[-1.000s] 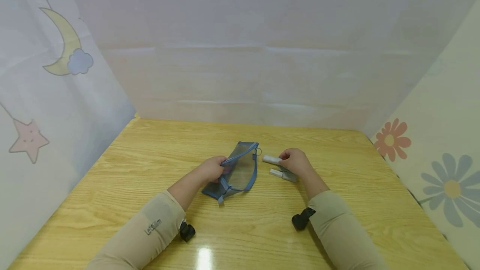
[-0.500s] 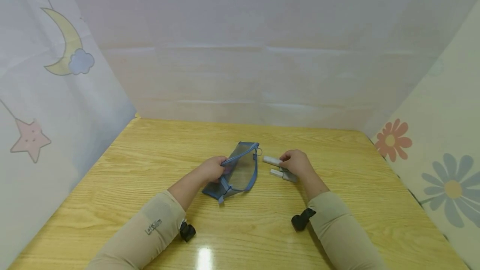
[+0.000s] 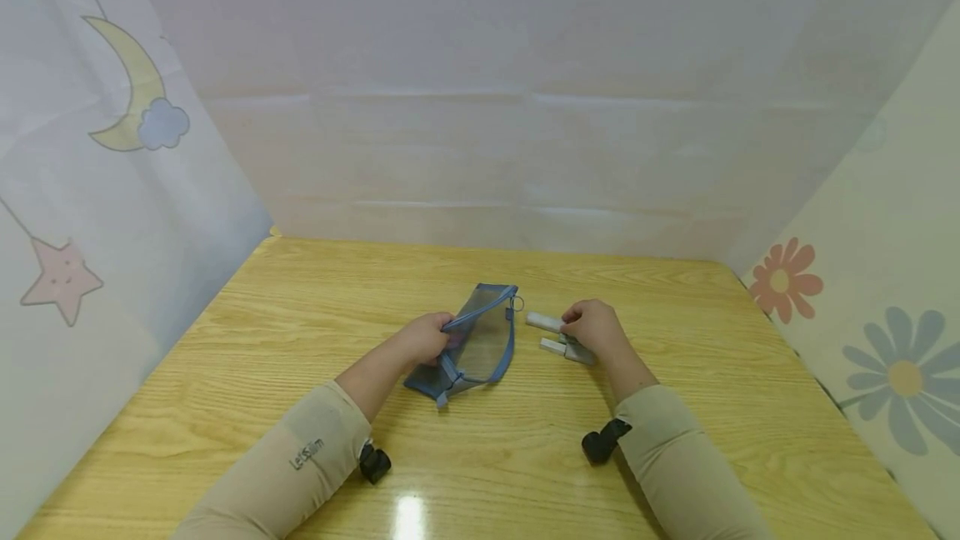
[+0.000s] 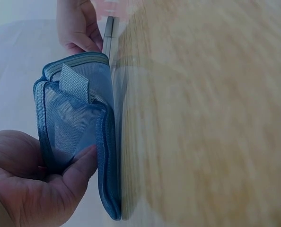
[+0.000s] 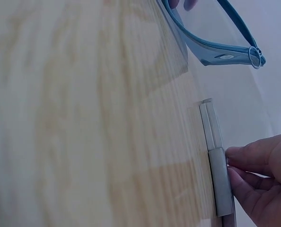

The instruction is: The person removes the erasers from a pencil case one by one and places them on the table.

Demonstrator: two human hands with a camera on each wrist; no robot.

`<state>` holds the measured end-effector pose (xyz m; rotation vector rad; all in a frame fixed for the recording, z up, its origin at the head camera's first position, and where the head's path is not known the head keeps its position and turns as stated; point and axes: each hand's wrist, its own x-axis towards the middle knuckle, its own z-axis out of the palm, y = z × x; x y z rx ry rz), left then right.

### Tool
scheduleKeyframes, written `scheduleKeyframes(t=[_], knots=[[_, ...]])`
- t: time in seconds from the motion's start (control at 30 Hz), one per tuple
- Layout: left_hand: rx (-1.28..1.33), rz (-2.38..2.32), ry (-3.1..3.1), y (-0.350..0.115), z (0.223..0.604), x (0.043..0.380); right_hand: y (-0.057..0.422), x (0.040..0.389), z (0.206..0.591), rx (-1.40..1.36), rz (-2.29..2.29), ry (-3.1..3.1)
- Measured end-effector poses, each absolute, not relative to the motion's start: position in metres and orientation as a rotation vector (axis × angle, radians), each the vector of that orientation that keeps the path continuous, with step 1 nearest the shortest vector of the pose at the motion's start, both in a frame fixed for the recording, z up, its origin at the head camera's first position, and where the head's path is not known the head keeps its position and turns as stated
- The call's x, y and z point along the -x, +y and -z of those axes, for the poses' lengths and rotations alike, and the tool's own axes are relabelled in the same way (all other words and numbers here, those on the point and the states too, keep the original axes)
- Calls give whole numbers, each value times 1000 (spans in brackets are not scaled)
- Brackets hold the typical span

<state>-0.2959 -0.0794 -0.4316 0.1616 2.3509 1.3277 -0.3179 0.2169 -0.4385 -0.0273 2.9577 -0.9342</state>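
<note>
A blue mesh zip pouch [image 3: 483, 340] lies on the table with its zipped mouth gaping toward the right. My left hand [image 3: 426, 338] grips its near-left side, thumb and fingers on the mesh in the left wrist view. To the right of the pouch lie two slim white bars, roughly parallel. My right hand [image 3: 595, 327] pinches the right end of the far white bar [image 3: 543, 322], partly covering it. Just in front of that hand is the near white bar [image 3: 552, 346], with a grey sleeve [image 5: 220, 182] on its right part. What exactly the bars are cannot be told.
A ring pull [image 5: 255, 57] hangs at the pouch's far right corner. The wood-grain table [image 3: 480, 457] ends at a pale cloth backdrop [image 3: 480, 148], with printed cloth walls on both sides. Each wrist carries a black camera mount [image 3: 606, 442].
Hardly anything differs. The right hand has shifted very slightly to the right at the far bar; the left hand and the pouch stay where they were.
</note>
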Motion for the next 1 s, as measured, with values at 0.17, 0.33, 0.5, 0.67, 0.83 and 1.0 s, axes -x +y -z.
scheduleKeyframes(t=[0.17,0.33,0.5,0.67,0.83,1.0], knots=[[-152,-1349,2337,-79,431,295,218,317,437,-23,988,2920],[-142,-1385,2315,-78,431,294,217,313,431,-12,1051,2909],[-161,-1372,2322,-76,426,292,216,308,425,29,1114,2892],[-168,-1345,2334,-75,424,292,214,303,419,23,1125,2872],[-197,-1296,2375,-70,425,291,213,298,414,29,1095,2883],[-248,-1218,2427,-67,424,290,212,293,409,69,1087,2898]])
